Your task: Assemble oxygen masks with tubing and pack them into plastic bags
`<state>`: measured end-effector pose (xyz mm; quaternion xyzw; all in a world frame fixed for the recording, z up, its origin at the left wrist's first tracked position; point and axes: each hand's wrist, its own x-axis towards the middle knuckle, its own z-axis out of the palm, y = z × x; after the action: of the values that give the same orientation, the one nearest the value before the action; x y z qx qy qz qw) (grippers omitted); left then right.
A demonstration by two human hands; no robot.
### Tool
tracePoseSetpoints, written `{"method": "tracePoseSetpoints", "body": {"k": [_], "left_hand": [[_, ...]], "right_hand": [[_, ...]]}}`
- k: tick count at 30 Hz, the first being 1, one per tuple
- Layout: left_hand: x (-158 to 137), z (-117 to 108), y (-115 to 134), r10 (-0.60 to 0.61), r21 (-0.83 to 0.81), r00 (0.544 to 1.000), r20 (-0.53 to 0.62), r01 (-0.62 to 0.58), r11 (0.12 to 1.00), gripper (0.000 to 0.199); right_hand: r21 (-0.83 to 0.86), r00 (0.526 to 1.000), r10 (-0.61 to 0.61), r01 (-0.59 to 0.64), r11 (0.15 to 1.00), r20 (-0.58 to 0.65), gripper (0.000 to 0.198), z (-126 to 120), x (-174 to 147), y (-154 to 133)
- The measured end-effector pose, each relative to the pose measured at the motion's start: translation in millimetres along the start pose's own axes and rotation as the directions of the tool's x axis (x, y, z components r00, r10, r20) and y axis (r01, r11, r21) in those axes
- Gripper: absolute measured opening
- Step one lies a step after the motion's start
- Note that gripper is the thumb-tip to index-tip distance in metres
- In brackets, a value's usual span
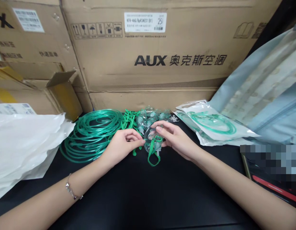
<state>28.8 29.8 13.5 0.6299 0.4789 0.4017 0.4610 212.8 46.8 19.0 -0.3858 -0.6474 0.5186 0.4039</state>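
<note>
A clear oxygen mask [148, 147] with a green elastic strap [151, 159] is held up between my hands. My right hand [173, 135] grips its right side, thumb and fingers around the clear shell. At its left edge, my left hand [125, 143] pinches with thumb and forefinger; the exact spot it holds is small. The strap hangs in a loop below the mask. Just behind lie several more clear masks [150, 116], a heap of green straps [130, 118] and some small clear pieces [174, 118]. Coiled green tubing [95, 134] rests beside my left hand.
White pouches [28, 143] are stacked at the left, before an open carton [64, 95]. Packed pouches with green tubing [212, 123] lie at the right. Large cardboard boxes [148, 76] wall off the back. A dark device with a red stripe [272, 185] sits at right on the black table [138, 198].
</note>
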Motion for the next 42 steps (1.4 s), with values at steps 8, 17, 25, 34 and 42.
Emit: {"method": "tracePoseSetpoints", "body": {"k": [8,17,25,34,42], "left_hand": [[1.2,-5.4,0.3,-0.020,-0.136,0.954,0.300,0.064,0.989,0.019],[5.2,-10.7,-8.1,0.146,-0.194,0.918,0.369,-0.078,0.978,0.014],[5.8,-8.6,-6.8,0.264,0.020,0.917,0.298,-0.282,0.959,0.005],[-0.3,-7.0,-1.2,0.391,0.339,0.903,0.177,-0.429,0.837,0.009],[-1.8,-3.9,-0.6,0.421,0.431,0.898,0.129,-0.433,0.792,0.011]], "right_hand": [[0.017,0.994,-0.068,0.066,0.998,0.080,0.022,-2.2,-0.6,0.0],[0.220,0.995,-0.018,-0.004,0.975,0.096,0.023,-0.7,-1.4,-4.7],[0.210,0.994,-0.035,0.013,0.978,0.101,0.022,0.6,-1.5,-2.3],[0.209,0.984,-0.144,0.120,0.970,0.105,0.020,-6.1,1.7,1.3],[0.213,0.961,-0.170,0.123,0.969,0.218,0.021,0.4,-4.6,0.1]]}}
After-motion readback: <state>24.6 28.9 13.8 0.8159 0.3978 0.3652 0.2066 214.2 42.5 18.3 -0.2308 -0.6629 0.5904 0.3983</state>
